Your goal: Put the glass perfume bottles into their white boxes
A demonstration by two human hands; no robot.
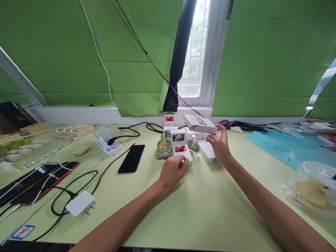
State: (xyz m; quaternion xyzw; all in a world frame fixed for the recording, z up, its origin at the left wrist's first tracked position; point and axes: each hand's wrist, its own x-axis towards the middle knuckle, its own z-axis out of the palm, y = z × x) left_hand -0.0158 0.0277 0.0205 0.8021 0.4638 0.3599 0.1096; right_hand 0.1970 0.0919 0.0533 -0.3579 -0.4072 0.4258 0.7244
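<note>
My right hand [220, 145] pinches the edge of a white box with a flower picture [200, 121], lifted and tilted above the table. My left hand [173, 171] is closed at the left near side of a small white box with a red flower picture [182, 149], its fingertips on the box. Two glass perfume bottles stand by: one with a gold neck [162, 150] to the left, another with a silver cap [193, 146] to the right. Beneath my right hand lies a white box with printed text [208, 151]. Behind stand a white-flower box [178, 137] and a red-flower box [169, 120].
Left of the bottles lies a black phone [132, 159]. Beyond it are a power strip [108, 144], tangled cables, a white charger [81, 203] and a bar of soap [81, 150]. On the right are blue sheet material [278, 147] and a clear plastic container [312, 192].
</note>
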